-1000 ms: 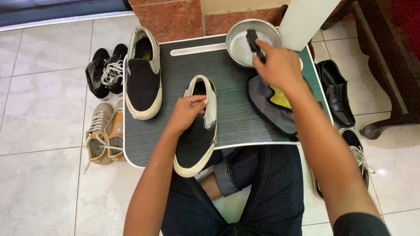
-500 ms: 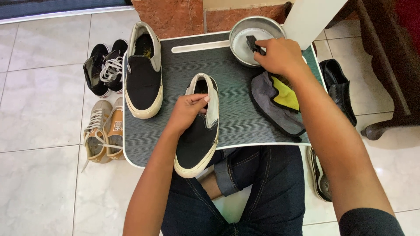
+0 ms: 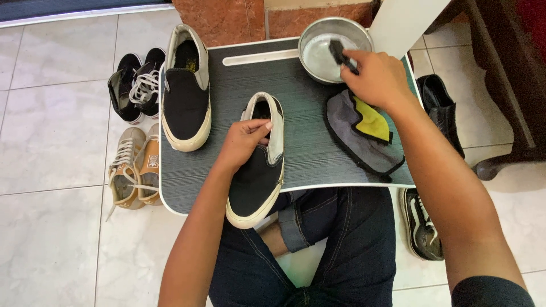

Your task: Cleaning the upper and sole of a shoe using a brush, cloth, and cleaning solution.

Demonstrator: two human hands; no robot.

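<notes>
Head view: the left hand (image 3: 243, 142) is closed on the collar of a black canvas slip-on shoe with a cream rubber sole (image 3: 259, 165), fingers curled into its opening; the shoe lies under that hand on the dark grey lap tray with a white rim (image 3: 307, 153), its toe overhanging the near edge above the person's dark denim-clad legs (image 3: 341, 239). The right hand (image 3: 378, 79) pinches a small black brush (image 3: 340, 54), whose head sits inside the round steel bowl (image 3: 318, 40) at the tray's far right corner. Just beside that hand, toward the person, lies a crumpled grey and yellow cloth (image 3: 364, 131). A matching black slip-on shoe (image 3: 185, 91) rests on the tray's left edge, well apart from both hands. On the tiled floor to the left stand black lace-up sneakers (image 3: 133, 85) and tan lace-up sneakers (image 3: 133, 167).
</notes>
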